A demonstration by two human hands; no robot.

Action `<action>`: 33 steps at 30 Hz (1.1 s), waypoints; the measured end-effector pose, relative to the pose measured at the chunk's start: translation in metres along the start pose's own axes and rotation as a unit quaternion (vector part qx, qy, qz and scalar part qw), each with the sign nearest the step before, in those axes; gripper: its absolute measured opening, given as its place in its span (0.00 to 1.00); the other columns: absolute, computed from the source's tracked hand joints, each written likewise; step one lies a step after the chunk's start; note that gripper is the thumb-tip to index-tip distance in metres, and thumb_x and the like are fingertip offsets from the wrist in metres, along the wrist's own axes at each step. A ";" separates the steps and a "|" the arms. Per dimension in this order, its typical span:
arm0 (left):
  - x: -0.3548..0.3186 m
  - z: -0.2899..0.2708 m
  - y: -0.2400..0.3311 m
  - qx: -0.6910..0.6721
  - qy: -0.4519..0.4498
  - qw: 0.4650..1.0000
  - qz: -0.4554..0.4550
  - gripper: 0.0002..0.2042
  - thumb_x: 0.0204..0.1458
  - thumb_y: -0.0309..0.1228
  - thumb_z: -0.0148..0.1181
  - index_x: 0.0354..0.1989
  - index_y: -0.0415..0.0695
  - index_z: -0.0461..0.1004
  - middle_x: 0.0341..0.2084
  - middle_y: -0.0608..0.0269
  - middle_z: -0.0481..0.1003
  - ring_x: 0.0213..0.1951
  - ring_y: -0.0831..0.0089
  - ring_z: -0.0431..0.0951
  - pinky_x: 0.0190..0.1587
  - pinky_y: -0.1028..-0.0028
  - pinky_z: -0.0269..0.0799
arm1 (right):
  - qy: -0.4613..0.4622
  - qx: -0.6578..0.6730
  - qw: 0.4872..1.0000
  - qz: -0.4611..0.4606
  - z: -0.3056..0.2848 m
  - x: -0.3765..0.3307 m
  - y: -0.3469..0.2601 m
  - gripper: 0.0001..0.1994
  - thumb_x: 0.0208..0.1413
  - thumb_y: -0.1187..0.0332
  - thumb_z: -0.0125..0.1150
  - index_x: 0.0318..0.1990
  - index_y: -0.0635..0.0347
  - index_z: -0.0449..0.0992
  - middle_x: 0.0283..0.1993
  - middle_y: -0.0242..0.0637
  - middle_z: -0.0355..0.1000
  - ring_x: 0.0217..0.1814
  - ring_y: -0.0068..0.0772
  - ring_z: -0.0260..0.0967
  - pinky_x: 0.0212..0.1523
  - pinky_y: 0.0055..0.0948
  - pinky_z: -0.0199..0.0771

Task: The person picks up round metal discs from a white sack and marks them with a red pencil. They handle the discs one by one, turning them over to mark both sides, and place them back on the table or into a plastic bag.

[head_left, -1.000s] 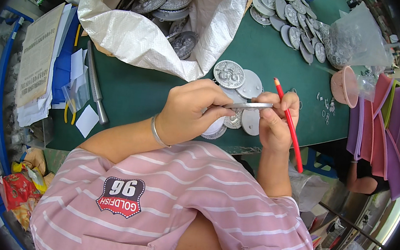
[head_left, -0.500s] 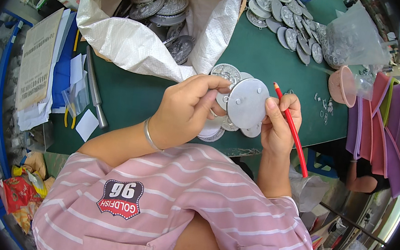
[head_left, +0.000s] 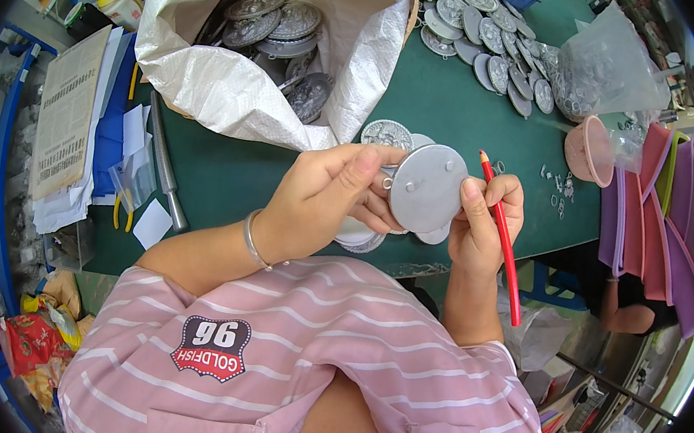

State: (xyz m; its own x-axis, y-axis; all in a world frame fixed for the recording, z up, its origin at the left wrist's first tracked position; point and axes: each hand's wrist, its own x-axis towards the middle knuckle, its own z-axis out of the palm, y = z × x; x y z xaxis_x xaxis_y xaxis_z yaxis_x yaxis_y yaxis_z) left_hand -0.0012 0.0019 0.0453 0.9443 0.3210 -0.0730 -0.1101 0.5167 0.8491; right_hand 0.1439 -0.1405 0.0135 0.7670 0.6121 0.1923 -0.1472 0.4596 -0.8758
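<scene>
A flat grey metal medallion (head_left: 428, 188), its plain back toward me, is tilted up over the table. My right hand (head_left: 487, 222) pinches its right edge between thumb and fingers. A red pencil (head_left: 508, 250) is also tucked in that hand, tip upward. On the medallion's left edge sits a small ring loop (head_left: 387, 183). My left hand (head_left: 328, 194) is beside this edge with its fingers stretched out and thumb lifted away. Its fingertips reach to and behind the rim. Several medallions (head_left: 387, 133) lie on the table beneath, partly covered by my hands.
A white woven sack (head_left: 234, 89) of medallions stands at the far left. Many medallions (head_left: 491, 35) are spread at the far right, near a clear bag (head_left: 612, 71) and pink cup (head_left: 590, 150). Small metal rings (head_left: 563, 187) lie nearby. A tapered metal rod (head_left: 165, 166) lies left.
My left fingers have spread and the thumb has moved off the medallion's left edge, leaving the loop in sight. The right hand still holds medallion and pencil.
</scene>
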 end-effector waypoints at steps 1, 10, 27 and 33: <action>0.001 -0.001 0.000 -0.015 0.000 1.000 -0.012 0.17 0.59 0.29 0.46 0.52 0.28 0.61 0.37 0.49 0.73 0.32 0.67 0.78 0.35 0.76 0.77 | 0.005 -0.004 1.000 -0.004 -0.001 -0.001 0.001 0.13 0.49 0.82 0.58 0.26 0.57 0.59 0.26 0.38 0.71 0.22 0.17 0.60 0.26 0.18 0.62; 0.012 -0.013 0.038 0.570 0.188 0.691 0.404 0.11 0.40 0.21 0.63 0.34 0.40 0.75 0.27 0.55 0.77 0.25 0.64 0.77 0.29 0.72 0.72 | -0.048 -0.192 0.965 -0.170 -0.015 0.019 0.014 0.11 0.54 0.79 0.53 0.26 0.60 0.56 0.30 0.51 0.74 0.31 0.28 0.72 0.33 0.25 0.71; 0.038 -0.028 0.061 0.487 0.276 0.672 0.485 0.12 0.46 0.17 0.56 0.41 0.34 0.72 0.36 0.52 0.75 0.35 0.70 0.77 0.35 0.77 0.71 | 0.001 -0.803 0.558 -0.209 -0.124 0.224 0.059 0.14 0.40 0.62 0.66 0.30 0.55 0.67 0.25 0.39 0.70 0.32 0.46 0.69 0.30 0.42 0.65; -0.002 -0.005 0.012 0.427 0.109 0.808 0.390 0.13 0.44 0.15 0.57 0.41 0.33 0.71 0.29 0.52 0.76 0.26 0.72 0.77 0.29 0.79 0.72 | 0.070 -0.661 0.715 -0.215 -0.115 0.207 0.032 0.10 0.45 0.72 0.62 0.27 0.57 0.64 0.23 0.43 0.71 0.24 0.41 0.70 0.27 0.34 0.69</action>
State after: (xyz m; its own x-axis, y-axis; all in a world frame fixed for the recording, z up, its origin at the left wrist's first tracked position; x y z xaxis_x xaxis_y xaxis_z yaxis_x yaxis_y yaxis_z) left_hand -0.0063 0.0116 0.0528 0.6031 0.4650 0.6481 -0.3030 -0.6180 0.7254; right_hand 0.3697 -0.0736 -0.0258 0.6320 0.4847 0.6047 0.7700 -0.4807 -0.4195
